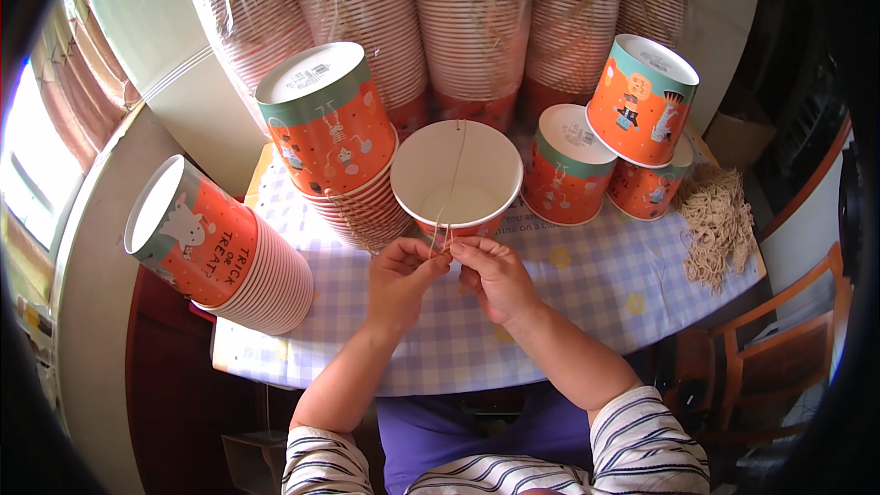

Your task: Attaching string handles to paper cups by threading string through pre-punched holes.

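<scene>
While my left hand [401, 268] and right hand [490, 273] meet fingertip to fingertip, I've got a thin string [447, 192] pinched between them, both hands closed narrow on its lower end. The string runs up from my fingers, over the near rim of the open cup [458, 174] just beyond them, and across its pale inside to the far rim. The cup sits upright, mouth facing me, right above my knuckles, on the checked cloth [587, 284] that spreads under and around both hands. Off to the left of my left hand, a stack of orange cups [220, 252] lies on its side, and another stack [335, 142] leans just left of the open cup, touching it or nearly so. Right of my right hand, three upturned cups [623, 137] cluster together, one perched on the other two. Further right, well apart from my hands, lies a heap of strings [715, 225]. Behind everything, wrapped sleeves of cups [467, 9] stand in a row.
</scene>
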A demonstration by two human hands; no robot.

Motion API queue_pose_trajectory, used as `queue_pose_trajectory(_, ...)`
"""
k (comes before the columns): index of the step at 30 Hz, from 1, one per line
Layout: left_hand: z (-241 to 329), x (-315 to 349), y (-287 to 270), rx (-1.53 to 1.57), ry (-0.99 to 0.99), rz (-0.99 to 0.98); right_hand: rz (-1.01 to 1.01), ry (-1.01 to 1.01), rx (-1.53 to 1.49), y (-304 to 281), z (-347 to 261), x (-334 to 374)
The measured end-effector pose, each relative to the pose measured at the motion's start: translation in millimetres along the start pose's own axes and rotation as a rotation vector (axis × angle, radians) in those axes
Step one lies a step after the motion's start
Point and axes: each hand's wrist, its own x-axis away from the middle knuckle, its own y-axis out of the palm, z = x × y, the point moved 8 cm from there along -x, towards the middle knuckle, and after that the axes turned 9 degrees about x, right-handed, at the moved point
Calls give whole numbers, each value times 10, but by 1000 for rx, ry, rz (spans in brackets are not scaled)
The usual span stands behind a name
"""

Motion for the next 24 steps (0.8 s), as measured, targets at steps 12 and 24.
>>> queue_pose_trajectory(12, 16, 32, 41, 19, 44, 56, 0, -14, -3, 17, 25, 2)
queue_pose_trajectory(24, 187, 67, 125, -464, 377, -69, 56, -13, -15, 4, -21, 37)
